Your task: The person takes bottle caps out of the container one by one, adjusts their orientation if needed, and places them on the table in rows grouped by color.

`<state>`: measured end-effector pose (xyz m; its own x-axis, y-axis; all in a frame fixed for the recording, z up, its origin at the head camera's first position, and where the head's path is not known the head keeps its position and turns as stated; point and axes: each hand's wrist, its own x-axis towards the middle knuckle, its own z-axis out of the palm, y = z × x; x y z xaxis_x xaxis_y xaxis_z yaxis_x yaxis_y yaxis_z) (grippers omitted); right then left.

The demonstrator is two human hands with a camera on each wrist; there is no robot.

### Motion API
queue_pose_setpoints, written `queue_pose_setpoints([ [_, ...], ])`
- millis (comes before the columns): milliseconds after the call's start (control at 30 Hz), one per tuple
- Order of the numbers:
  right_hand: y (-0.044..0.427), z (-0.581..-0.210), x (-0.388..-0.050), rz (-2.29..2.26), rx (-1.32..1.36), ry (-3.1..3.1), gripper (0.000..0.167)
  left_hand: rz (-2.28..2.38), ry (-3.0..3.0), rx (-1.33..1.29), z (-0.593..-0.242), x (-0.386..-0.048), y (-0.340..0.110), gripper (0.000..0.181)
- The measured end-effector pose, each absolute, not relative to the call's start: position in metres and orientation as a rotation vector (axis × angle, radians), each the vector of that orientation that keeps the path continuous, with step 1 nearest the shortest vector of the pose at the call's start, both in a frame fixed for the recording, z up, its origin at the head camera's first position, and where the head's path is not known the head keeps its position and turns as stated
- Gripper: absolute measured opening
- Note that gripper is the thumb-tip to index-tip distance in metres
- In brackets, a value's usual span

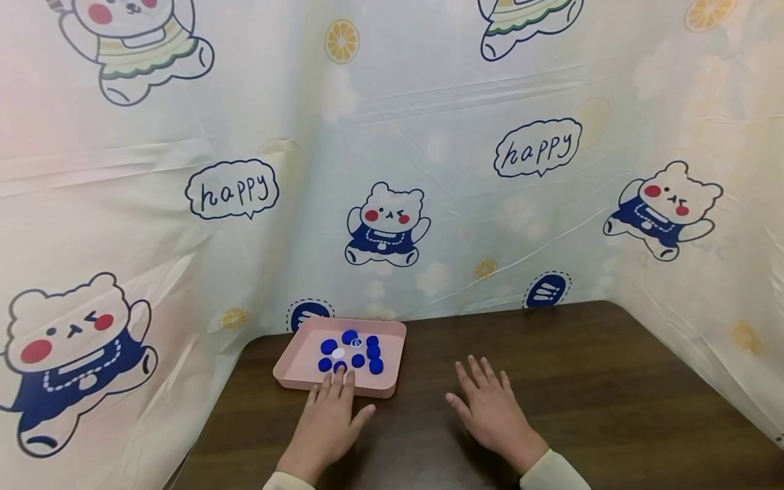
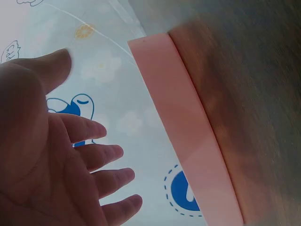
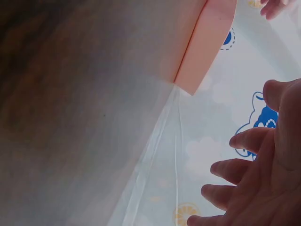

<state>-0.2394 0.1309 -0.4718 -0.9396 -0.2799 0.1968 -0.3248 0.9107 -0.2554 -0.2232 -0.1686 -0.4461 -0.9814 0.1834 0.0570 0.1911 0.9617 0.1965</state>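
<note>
A shallow pink tray (image 1: 294, 371) stands on the left of the table and holds several small round blue pieces (image 1: 376, 366), a white disc (image 1: 338, 354) and a clear ring-like piece (image 1: 357, 343). My left hand (image 1: 327, 425) hovers at the tray's near edge, fingers spread, thumb out to the right. The left wrist view shows that palm (image 2: 42, 165) holding nothing beside the tray's outer wall (image 2: 183, 127). To the right of the tray, my right hand (image 1: 493, 415) is over the table, fingers extended and holding nothing. Its fingers (image 3: 235, 170) are spread in the right wrist view.
A dark brown wooden table (image 1: 582, 388) extends in front of me and to the right. Behind it and along both sides hangs a pale curtain (image 1: 441, 204) printed with bears, orange slices and "happy" bubbles. The tray's back edge lies close to the curtain.
</note>
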Motion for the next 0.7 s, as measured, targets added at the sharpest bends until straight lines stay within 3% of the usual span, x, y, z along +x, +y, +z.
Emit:
queue_pose_setpoints([
  [700,0.131,-0.467,-0.253,0.511,0.47,-2.906,0.066,-0.26,-3.127,-0.224,-0.452,-0.229,-0.194,0.079],
])
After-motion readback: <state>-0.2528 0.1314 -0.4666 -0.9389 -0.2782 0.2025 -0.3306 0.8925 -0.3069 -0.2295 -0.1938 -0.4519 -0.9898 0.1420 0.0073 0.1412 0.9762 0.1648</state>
